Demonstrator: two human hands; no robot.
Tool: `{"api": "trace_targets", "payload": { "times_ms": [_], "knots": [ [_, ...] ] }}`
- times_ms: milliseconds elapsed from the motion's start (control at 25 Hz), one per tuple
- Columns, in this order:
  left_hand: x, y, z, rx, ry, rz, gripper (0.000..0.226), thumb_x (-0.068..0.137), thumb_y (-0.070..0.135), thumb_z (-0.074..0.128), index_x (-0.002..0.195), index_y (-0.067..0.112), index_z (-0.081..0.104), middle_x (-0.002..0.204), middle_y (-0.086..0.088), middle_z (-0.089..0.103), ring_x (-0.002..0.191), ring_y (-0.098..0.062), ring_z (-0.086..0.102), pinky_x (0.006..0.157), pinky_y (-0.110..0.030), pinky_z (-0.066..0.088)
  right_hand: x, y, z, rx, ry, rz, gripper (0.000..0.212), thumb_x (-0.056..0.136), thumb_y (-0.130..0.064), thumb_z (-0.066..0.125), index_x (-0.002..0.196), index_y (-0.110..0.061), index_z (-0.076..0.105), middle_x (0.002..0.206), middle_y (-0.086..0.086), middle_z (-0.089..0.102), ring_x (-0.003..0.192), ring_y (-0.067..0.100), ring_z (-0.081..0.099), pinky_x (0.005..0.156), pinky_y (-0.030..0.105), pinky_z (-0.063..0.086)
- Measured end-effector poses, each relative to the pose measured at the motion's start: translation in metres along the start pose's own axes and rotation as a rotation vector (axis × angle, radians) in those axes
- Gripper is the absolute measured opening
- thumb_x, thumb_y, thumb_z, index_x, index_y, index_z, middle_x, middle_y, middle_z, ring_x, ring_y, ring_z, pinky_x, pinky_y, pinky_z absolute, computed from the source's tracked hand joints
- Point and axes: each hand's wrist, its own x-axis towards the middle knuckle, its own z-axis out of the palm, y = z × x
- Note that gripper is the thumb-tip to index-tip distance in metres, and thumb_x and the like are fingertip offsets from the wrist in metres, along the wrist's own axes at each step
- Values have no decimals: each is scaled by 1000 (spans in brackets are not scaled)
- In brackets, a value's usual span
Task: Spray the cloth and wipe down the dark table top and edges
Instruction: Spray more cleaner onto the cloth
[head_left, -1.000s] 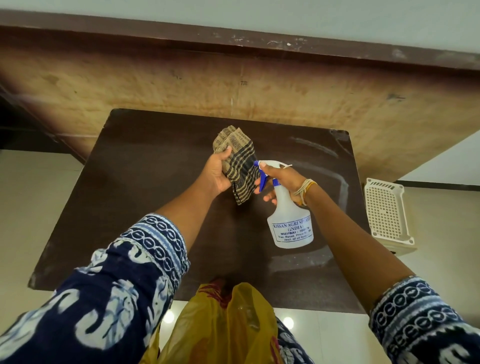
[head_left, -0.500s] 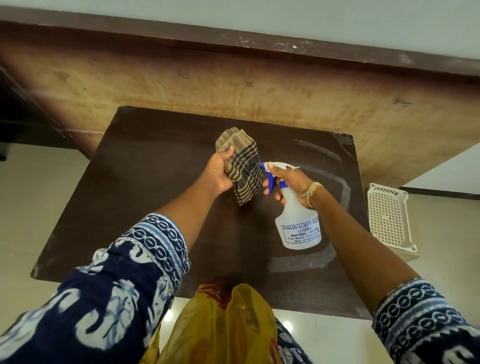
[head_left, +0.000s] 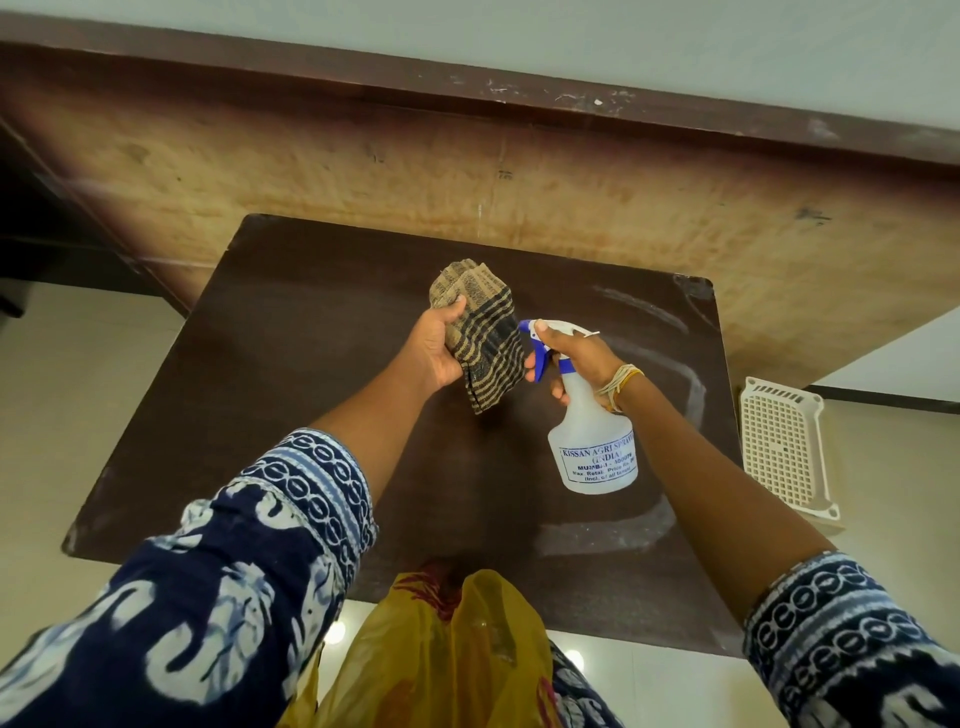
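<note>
the left hand (head_left: 434, 347) is closed around a bunched tan-and-black checked cloth (head_left: 483, 332), held up in the air; the right hand (head_left: 574, 358) is wrapped round the neck of a translucent white plastic spray bottle with a blue trigger (head_left: 595, 447), a finger on the trigger and the nozzle almost touching the cloth. below both hands lies the dark brown table top (head_left: 311, 374), with pale streaks under and beyond the right hand. the likely slip: with the nozzle this close and the cloth folded small, spray could soak one patch or miss past its edge onto the table (or the left hand's fingers). a tilted bottle may also sputter.
</note>
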Motion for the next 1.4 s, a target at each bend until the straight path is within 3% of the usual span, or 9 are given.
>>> {"api": "trace_targets", "payload": {
  "times_ms": [80, 280, 480, 680, 760, 880, 1160, 1320, 1400],
  "knots": [
    [0, 1, -1, 5, 16, -4, 37, 95, 17, 56, 130, 3, 56, 121, -20, 67, 110, -36, 65, 96, -56, 49, 1, -3, 1, -23, -18, -1, 30, 98, -46, 46, 112, -22, 58, 78, 6, 69, 51, 15, 55, 49, 25, 45],
    [0, 7, -6, 14, 35, 2, 36, 94, 16, 57, 128, 4, 57, 118, -20, 68, 108, -35, 66, 92, -54, 52, 15, -2, 6, -15, -20, -34, 46, 98, -48, 46, 80, -7, 60, 71, 12, 62, 41, 14, 42, 43, 23, 40],
    [1, 19, -17, 21, 44, 0, 34, 97, 18, 53, 128, 4, 57, 121, -20, 66, 111, -35, 64, 96, -54, 49, 42, -6, 19, -39, 33, -123, 35, 98, -44, 50, 97, -12, 66, 85, 6, 68, 50, 15, 55, 51, 26, 46],
    [0, 36, -48, 29, 114, 12, 28, 97, 18, 53, 122, 5, 60, 107, -17, 71, 100, -32, 68, 82, -48, 53, 90, -24, 56, 5, 186, -220, 32, 92, -31, 66, 109, -5, 67, 106, 16, 71, 74, 19, 67, 74, 35, 54],
    [1, 45, -65, 18, 133, 12, 23, 98, 18, 53, 114, 6, 63, 104, -16, 72, 98, -31, 68, 81, -48, 53, 110, -31, 76, 52, 260, -251, 33, 85, -27, 74, 104, 0, 70, 98, 20, 72, 76, 18, 65, 76, 32, 54],
    [0, 57, -88, 8, 160, -3, 18, 98, 18, 52, 106, 6, 64, 94, -15, 75, 95, -31, 69, 80, -48, 53, 132, -47, 100, 68, 278, -252, 30, 78, -21, 81, 98, 0, 73, 75, 4, 66, 65, 7, 56, 59, 16, 45],
    [-8, 70, -118, 8, 142, -26, 19, 99, 17, 52, 110, 6, 63, 90, -14, 76, 96, -30, 69, 77, -46, 54, 150, -43, 115, 40, 222, -210, 44, 70, -20, 87, 107, -3, 70, 94, 2, 67, 83, 12, 61, 70, 20, 48],
    [-14, 57, -113, 3, 124, -73, 25, 96, 14, 55, 119, 5, 59, 114, -19, 69, 108, -34, 66, 86, -51, 52, 141, -25, 109, -16, 248, -77, 74, 73, -20, 84, 135, -6, 47, 129, 8, 55, 114, 22, 55, 93, 32, 48],
    [-18, 47, -103, 21, 87, -105, 27, 96, 13, 55, 121, 3, 57, 123, -21, 65, 113, -36, 63, 93, -52, 51, 126, -14, 105, 69, 264, 53, 67, 82, -20, 74, 139, -6, 42, 134, 10, 51, 119, 25, 52, 93, 35, 45]
  ]
}}
